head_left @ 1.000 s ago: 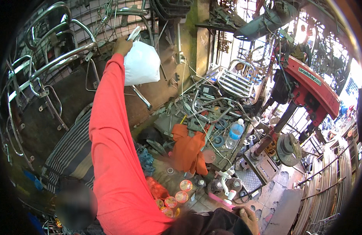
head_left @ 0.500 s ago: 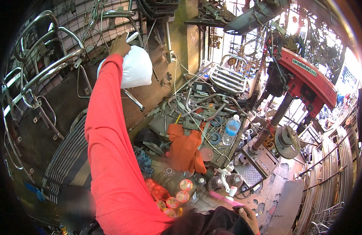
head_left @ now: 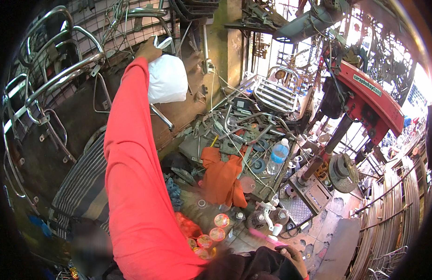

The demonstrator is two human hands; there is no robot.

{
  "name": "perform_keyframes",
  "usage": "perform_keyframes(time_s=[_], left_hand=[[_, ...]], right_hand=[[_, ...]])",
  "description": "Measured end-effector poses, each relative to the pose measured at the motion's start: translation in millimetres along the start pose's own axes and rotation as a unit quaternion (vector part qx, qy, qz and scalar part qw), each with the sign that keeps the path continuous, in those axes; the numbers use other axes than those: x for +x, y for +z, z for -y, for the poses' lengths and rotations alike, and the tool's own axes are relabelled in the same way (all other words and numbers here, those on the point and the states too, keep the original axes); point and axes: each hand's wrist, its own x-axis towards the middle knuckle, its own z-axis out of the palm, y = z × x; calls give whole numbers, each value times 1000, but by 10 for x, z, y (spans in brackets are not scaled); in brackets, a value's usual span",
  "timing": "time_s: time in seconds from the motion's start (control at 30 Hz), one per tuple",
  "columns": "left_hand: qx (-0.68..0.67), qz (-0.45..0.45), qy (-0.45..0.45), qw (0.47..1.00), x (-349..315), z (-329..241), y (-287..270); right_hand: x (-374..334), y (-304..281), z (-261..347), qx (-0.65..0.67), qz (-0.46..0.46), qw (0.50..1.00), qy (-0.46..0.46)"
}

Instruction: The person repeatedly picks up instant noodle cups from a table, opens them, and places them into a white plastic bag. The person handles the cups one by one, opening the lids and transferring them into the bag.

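My left arm, in a red sleeve, reaches far up and away to a white plastic bag (head_left: 168, 80). My left hand (head_left: 149, 50) is closed around the bag's top by its handle loops, and the full, rounded bag hangs beside the wall. Low at the right, my right hand (head_left: 293, 257) lies by dark cloth (head_left: 253, 265) with its fingers curled on the end of a long, thin pink thing (head_left: 260, 235), whose kind I cannot make out. Just beyond it are a white nozzle-like part (head_left: 274, 230) and dark bottles (head_left: 258, 218).
Bent chrome tube frames (head_left: 62, 86) line the left wall. An orange cloth (head_left: 223, 177), a water bottle (head_left: 278, 156) and metal scraps crowd the bench. A red drill press (head_left: 365, 95) stands right, near long metal rods (head_left: 393, 200). Several round-lidded cups (head_left: 217, 234) sit low centre.
The view has shifted slightly, moving the scene a little rightward. My left hand still grips the bag. My right hand has moved a little left and up, with the pink thing.
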Motion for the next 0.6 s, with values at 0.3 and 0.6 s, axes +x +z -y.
perform_keyframes(time_s=[0.3, 0.6], left_hand=[[3, -243, 38, 969, -324, -247, 83], [-535, 98, 127, 829, -1598, -623, -397]], right_hand=[[10, -128, -51, -3, 24, 1000, -9], [670, -371, 1102, -9, 117, 947, -300]])
